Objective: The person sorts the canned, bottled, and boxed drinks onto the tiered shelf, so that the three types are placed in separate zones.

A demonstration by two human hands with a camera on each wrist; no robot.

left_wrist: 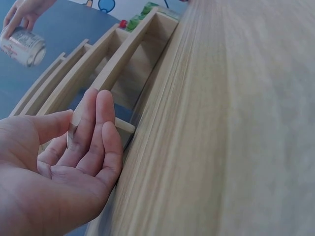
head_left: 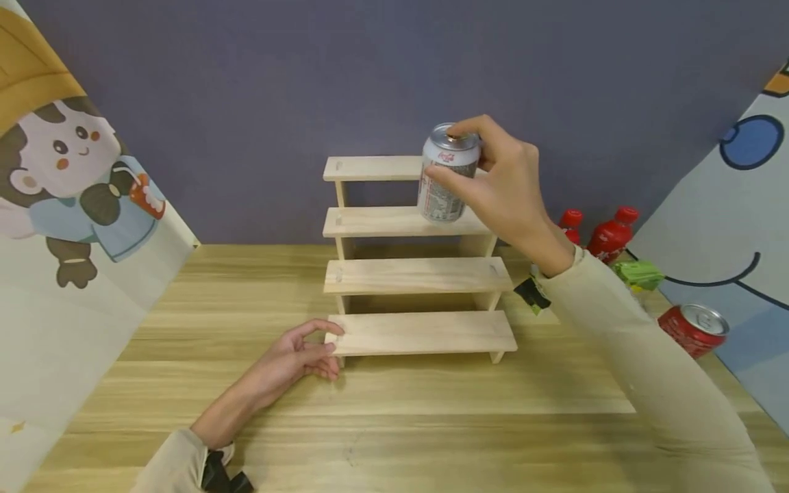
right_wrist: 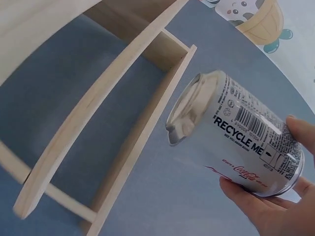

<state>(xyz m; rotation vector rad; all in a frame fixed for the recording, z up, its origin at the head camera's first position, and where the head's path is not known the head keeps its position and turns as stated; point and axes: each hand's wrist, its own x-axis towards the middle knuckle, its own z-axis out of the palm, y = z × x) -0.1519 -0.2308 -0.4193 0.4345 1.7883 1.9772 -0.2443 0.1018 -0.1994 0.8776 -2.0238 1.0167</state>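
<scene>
Cartoon-printed panel (head_left: pixel 117 246), well to the left of the shelf. Left hand (head_left: pixel 286 359), at the shelf's lower left corner: thumb and forefinger nearly closed, pinching the end of the lowest tier, remaining fingers bent below it. Four-tier pale wooden step shelf (head_left: pixel 419 275), standing on a wood-grain tabletop (head_left: pixel 382 431). Silver-and-white Coca-Cola can (head_left: pixel 440 195), held in the air by the shelf's upper tiers, right of their middle, roughly upright. Right hand (head_left: pixel 502 181), at the shelf's upper right: thumb and fingers parted to the can's width, gripping it by side and top. Right of the shelf: black-and-green packet (head_left: pixel 531 294), just beside it; two red-capped bottles (head_left: pixel 610 236), partly hidden; green packet (head_left: pixel 641 275); red drink can (head_left: pixel 690 332), farther off.
</scene>
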